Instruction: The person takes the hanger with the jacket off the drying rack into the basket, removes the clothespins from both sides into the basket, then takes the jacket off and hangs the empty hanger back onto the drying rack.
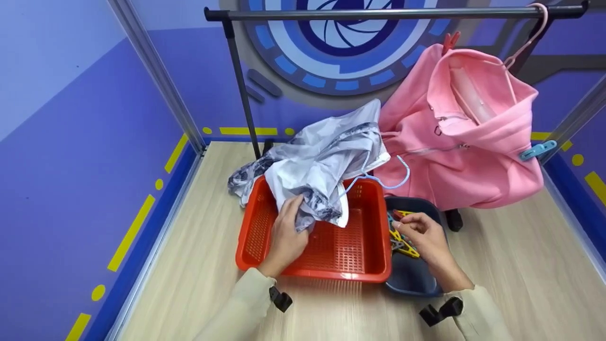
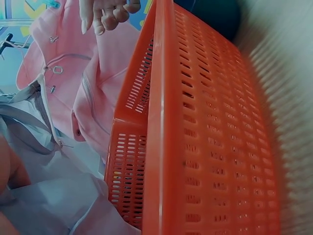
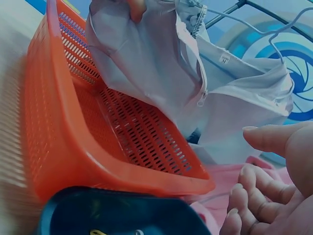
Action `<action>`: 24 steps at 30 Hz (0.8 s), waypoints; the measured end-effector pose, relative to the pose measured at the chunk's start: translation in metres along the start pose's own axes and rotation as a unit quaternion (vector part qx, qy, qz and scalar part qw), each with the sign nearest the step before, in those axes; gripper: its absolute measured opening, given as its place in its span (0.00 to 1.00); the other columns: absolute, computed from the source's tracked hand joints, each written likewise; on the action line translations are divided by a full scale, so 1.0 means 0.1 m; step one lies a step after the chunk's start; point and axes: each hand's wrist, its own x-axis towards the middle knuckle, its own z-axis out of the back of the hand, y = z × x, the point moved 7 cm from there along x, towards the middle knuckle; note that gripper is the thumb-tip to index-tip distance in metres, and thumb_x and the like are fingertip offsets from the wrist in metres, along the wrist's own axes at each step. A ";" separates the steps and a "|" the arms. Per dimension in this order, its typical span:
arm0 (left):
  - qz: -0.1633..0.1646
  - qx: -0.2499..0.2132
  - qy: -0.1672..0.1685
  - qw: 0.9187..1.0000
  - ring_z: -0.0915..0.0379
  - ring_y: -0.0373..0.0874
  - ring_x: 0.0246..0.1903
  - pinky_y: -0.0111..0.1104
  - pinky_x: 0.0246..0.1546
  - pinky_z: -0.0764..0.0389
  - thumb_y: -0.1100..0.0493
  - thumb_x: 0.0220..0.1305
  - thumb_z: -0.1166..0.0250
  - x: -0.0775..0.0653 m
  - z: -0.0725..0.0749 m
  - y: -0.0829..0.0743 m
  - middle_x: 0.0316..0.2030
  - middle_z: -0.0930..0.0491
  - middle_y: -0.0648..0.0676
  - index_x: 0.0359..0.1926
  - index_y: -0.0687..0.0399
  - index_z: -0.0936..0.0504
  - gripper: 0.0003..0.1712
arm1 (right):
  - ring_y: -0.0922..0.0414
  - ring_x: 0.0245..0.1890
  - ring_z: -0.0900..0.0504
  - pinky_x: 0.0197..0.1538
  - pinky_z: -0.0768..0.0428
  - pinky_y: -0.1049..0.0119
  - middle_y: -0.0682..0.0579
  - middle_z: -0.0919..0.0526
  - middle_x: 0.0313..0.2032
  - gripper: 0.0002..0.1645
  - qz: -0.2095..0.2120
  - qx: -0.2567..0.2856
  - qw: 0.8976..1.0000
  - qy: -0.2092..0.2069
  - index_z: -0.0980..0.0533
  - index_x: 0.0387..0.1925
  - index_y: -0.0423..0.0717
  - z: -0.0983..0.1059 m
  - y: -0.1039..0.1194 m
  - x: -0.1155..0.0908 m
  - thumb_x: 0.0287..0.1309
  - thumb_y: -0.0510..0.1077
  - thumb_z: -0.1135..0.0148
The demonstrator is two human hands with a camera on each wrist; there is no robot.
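Observation:
A light grey jacket [image 1: 317,156] with dark patterned parts lies over the back of a red basket [image 1: 315,273]. My left hand [image 1: 289,237] grips a bunched edge of it above the basket. A light blue hanger [image 1: 386,184] sticks out of the jacket, its hook pointing right. In the right wrist view, the jacket's zipper [image 3: 203,88] hangs undone. My right hand [image 1: 426,239] is over a dark blue bin [image 1: 412,279] of clothespins [image 1: 402,244]. Its fingers [image 3: 264,196] are loosely bent, and nothing shows between them and the thumb in the right wrist view.
A pink hooded jacket [image 1: 473,156] hangs from a pink hanger [image 1: 530,40] at the right of the rack's bar [image 1: 378,13]. A red clothespin [image 1: 450,42] and a blue clothespin [image 1: 538,150] are clipped to it. Walls stand left and behind.

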 end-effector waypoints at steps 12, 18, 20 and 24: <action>0.005 0.000 0.009 1.000 0.25 0.52 0.55 0.45 0.53 0.22 0.71 0.47 0.34 -0.01 0.00 0.02 0.61 0.28 0.53 0.67 0.52 0.31 0.42 | 0.64 0.37 0.23 0.41 0.21 0.76 0.57 0.20 0.35 0.26 0.057 -0.020 0.998 -0.006 0.30 0.49 0.36 -0.01 0.30 -0.02 0.55 0.45 0.31; -0.002 0.028 0.003 1.000 0.23 0.51 0.52 0.43 0.44 0.19 0.70 0.47 0.34 -0.01 0.01 0.01 0.60 0.27 0.52 0.66 0.51 0.30 0.40 | 0.64 0.40 0.23 0.44 0.24 0.77 0.52 0.19 0.42 0.29 0.066 -0.063 0.996 -0.007 0.31 0.51 0.40 0.00 0.42 -0.03 0.55 0.51 0.31; -0.007 0.036 0.000 0.999 0.23 0.50 0.51 0.43 0.43 0.19 0.70 0.46 0.34 -0.01 0.01 0.01 0.59 0.27 0.52 0.65 0.52 0.29 0.40 | 0.64 0.40 0.23 0.44 0.24 0.77 0.52 0.20 0.42 0.29 0.070 -0.070 0.995 -0.007 0.31 0.52 0.41 0.00 0.45 -0.03 0.55 0.52 0.32; -0.007 0.038 0.001 0.999 0.22 0.50 0.50 0.42 0.42 0.19 0.72 0.43 0.34 -0.02 0.01 0.01 0.59 0.27 0.52 0.65 0.52 0.29 0.43 | 0.62 0.40 0.23 0.43 0.23 0.76 0.53 0.21 0.41 0.30 0.079 -0.067 0.995 -0.006 0.31 0.51 0.40 0.01 0.51 -0.04 0.55 0.53 0.31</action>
